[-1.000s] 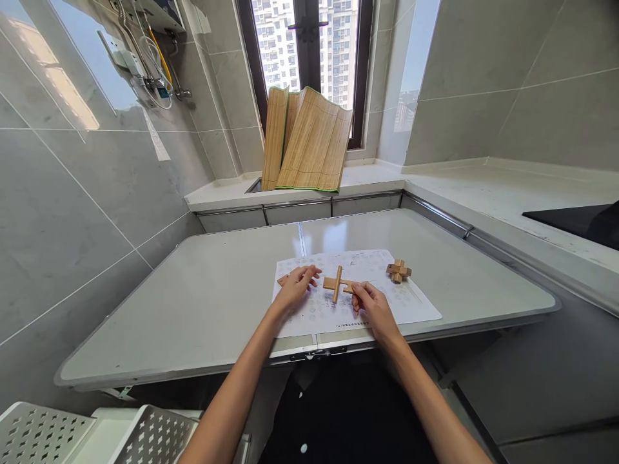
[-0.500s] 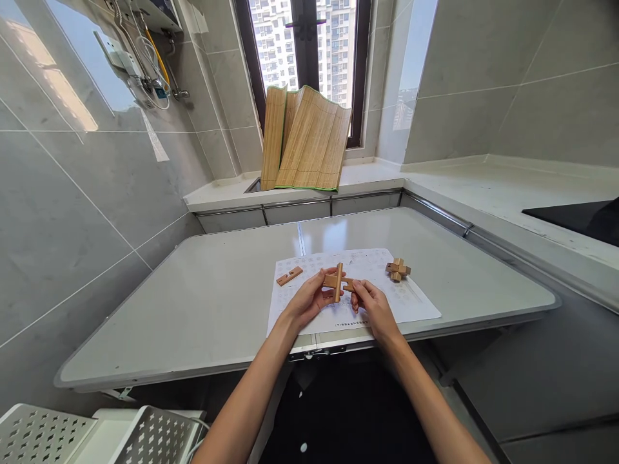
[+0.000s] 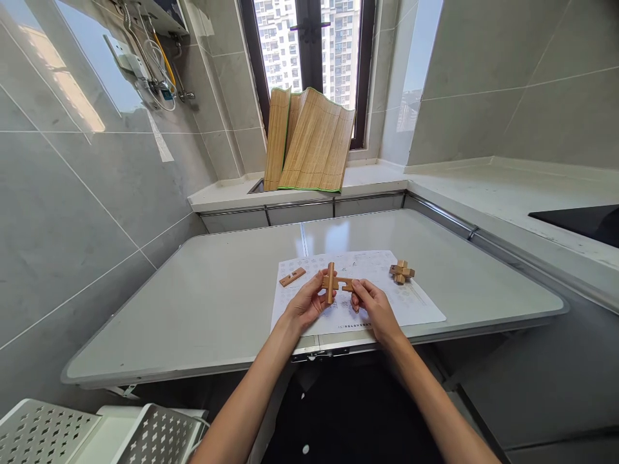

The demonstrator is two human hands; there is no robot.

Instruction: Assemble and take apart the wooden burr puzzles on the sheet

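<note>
In front of me, just above the printed sheet [image 3: 382, 308], both hands hold wooden puzzle pieces. My left hand [image 3: 305, 305] is closed around an upright wooden bar [image 3: 331, 283] and what lies behind it. A notched wooden piece [image 3: 345, 281] runs sideways from that bar to my right hand [image 3: 377, 310], which pinches its right end between thumb and fingers. Whether the two pieces interlock, I cannot tell. On the sheet's upper left lies a loose notched piece [image 3: 293, 277]. A cross-shaped wooden burr puzzle [image 3: 402, 272] sits at the sheet's right edge.
The sheet lies on a pale folding table [image 3: 193, 303] with a seam down its middle. Behind it, a bamboo mat [image 3: 316, 145] leans on the counter by the window. A white perforated basket [image 3: 159, 435] stands low at the left. Tiled walls enclose both sides.
The upright bar has shifted left, away from my right hand, and more of the notched piece shows between them. The view has shifted slightly.
</note>
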